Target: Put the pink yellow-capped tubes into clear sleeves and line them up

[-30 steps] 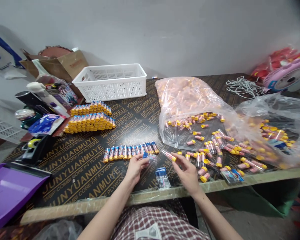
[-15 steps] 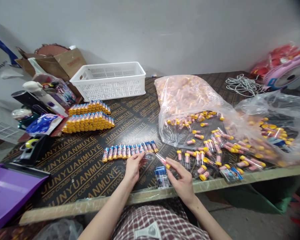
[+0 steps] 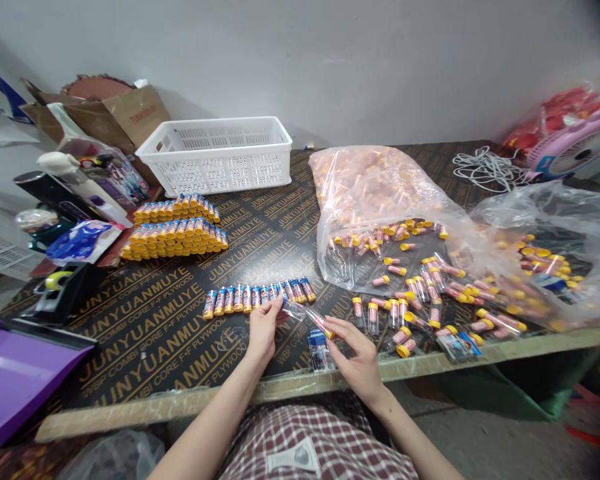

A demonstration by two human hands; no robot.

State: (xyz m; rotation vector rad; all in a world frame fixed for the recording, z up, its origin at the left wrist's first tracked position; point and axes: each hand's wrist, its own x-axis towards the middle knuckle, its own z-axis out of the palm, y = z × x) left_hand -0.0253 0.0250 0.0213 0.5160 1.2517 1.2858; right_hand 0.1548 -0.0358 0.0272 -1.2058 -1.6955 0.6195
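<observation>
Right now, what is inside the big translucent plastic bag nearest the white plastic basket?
The bag holds small clear tubes with yellow caps and pink contents, plainest in front. Farther back, cloudy plastic blurs them, and whatever lies beneath the top ones is hidden.

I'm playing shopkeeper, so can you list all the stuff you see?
Basket: one, white, back
Stacked tubes: many, blue and yellow, left
Tube row: about twelve, blue and yellow, middle
Loose tubes: many, pink and yellow, right
Plastic bags: two, clear, right
Cord: one, white, back right
Fan: one, pink, far right
Paper bag: one, brown, back left
Dustpan: one, purple, front left
Flat sleeves: several, blue and clear, front
Table: one, black, underneath
Held sleeve: one, clear, left fingers
Held tube: one, pink and yellow, right fingers
Left hand: one, bare, middle
Right hand: one, bare, middle
</observation>
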